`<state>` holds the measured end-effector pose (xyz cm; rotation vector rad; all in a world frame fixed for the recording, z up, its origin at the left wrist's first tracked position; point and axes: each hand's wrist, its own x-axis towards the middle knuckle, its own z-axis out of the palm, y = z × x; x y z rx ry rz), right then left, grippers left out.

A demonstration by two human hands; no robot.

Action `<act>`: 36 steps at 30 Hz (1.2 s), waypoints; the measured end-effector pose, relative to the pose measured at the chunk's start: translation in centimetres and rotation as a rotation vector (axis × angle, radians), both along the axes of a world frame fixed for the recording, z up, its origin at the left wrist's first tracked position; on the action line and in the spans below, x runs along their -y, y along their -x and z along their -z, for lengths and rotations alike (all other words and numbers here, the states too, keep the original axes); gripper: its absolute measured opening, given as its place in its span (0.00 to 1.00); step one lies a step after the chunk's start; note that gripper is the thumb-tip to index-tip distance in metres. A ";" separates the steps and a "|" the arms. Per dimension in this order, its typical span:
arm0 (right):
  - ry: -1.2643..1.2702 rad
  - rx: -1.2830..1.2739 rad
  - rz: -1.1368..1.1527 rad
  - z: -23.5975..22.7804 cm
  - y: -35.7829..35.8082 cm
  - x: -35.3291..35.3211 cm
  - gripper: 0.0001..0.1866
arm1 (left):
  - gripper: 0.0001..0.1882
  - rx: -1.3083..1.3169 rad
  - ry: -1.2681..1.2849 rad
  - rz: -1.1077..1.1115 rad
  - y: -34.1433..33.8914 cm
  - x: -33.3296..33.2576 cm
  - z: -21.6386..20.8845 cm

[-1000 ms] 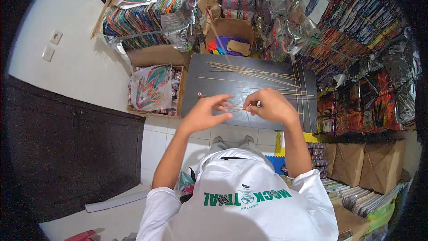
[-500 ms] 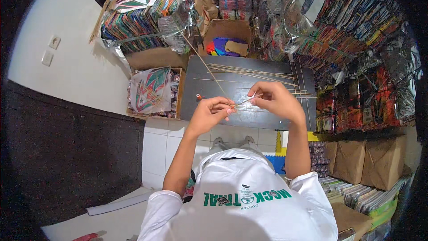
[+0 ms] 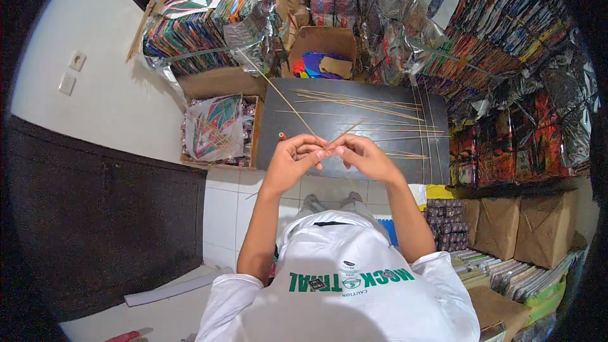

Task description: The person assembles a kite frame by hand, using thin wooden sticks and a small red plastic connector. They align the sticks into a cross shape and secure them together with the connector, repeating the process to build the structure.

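Two thin bamboo sticks cross between my hands above the dark table. My left hand [image 3: 293,163] pinches the long stick [image 3: 278,95], which slants up to the far left past the table's edge. Close against it, my right hand [image 3: 368,157] has thumb and fingers pinched at the crossing, where the shorter-looking stick [image 3: 347,131] points up to the right. My fingertips hide the crossing itself, and any thread there is too fine to make out. A small orange and white spool-like item [image 3: 282,136] stands just beyond my left hand.
Several loose bamboo sticks [image 3: 361,102] lie across the black table [image 3: 278,88]. Left of it is a carton [image 3: 258,133] with printed kite-like sheets. An open cardboard box [image 3: 323,38] stands behind. Stacked plastic-wrapped bundles [image 3: 506,31] crowd the back and right; brown parcels [image 3: 546,228] sit at right.
My right hand has moved left and inward to meet my left hand. The long stick's far end has swung left, and the shorter-looking stick now points more steeply upward.
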<state>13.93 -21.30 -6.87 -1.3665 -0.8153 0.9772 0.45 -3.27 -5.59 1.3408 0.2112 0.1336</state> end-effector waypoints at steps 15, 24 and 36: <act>-0.074 0.046 0.203 0.4 0.8 0.3 0.04 | 0.10 -0.037 0.112 0.045 0.3 1.0 -0.2; -0.113 0.664 0.215 -1.0 0.2 0.3 0.09 | 0.08 0.034 0.116 0.091 0.9 0.7 0.5; -0.145 0.569 0.368 2.7 0.8 -0.5 0.23 | 0.08 0.061 0.098 0.066 0.9 0.6 0.6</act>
